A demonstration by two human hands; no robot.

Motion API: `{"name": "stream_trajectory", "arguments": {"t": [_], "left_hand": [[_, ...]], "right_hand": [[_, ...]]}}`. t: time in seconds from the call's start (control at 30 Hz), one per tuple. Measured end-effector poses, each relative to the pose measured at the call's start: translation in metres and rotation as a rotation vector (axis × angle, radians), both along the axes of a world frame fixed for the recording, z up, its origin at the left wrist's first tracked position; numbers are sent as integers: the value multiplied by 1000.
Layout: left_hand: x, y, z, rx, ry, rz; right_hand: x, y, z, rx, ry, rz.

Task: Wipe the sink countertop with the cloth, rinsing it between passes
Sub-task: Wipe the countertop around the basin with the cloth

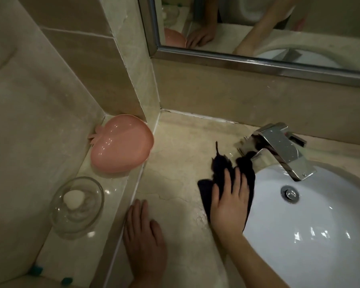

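The left hand [143, 235] lies flat and open on the countertop [175, 142]. The right hand [230, 201] presses flat on the dark cloth [220, 165], beside the sink [320, 225] (by the tap [279, 148]). A broad sweep could knock the pink dish [121, 142].

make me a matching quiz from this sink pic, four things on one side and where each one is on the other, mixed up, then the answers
Things:
1. cloth
2. pink dish
3. glass bowl
4. left hand

Places:
A. flat on the countertop, holding nothing
B. in the ledge corner, against the wall
C. under the right hand, beside the faucet
D. on the ledge, nearer the camera, with a white soap in it

Pairs: 1-C, 2-B, 3-D, 4-A
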State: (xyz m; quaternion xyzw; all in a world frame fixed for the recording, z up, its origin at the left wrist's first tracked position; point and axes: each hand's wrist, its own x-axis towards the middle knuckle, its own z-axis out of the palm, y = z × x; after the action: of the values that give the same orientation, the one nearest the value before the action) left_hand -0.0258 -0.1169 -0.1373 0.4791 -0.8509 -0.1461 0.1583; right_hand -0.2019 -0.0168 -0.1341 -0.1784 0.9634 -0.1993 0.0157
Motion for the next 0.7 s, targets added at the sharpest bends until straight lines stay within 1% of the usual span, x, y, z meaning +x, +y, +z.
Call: {"name": "stream_trajectory", "arguments": {"t": [0.1,0.2,0.33,0.43,0.5,0.53,0.6,0.67,0.7], "left_hand": [[2,1,1,25,0,-19],[4,0,1,40,0,-24],[3,0,1,66,-13,-6],[4,1,-1,41,9,-24],[4,1,-2,22,45,-11],[3,0,-2,11,57,-7],[2,0,-1,9,66,-3],[2,0,1,29,74,1],[2,0,2,35,76,2]], "right_hand": [[50,7,1,40,-26,84],[76,-10,4,108,-46,291],[61,-47,8,194,50,666],[29,-56,6,172,39,853],[6,-54,2,124,14,847],[-8,-54,0,105,18,787],[-40,-56,0,87,34,601],[-72,-58,2,126,29,452],[-84,-59,3,146,19,414]]}}
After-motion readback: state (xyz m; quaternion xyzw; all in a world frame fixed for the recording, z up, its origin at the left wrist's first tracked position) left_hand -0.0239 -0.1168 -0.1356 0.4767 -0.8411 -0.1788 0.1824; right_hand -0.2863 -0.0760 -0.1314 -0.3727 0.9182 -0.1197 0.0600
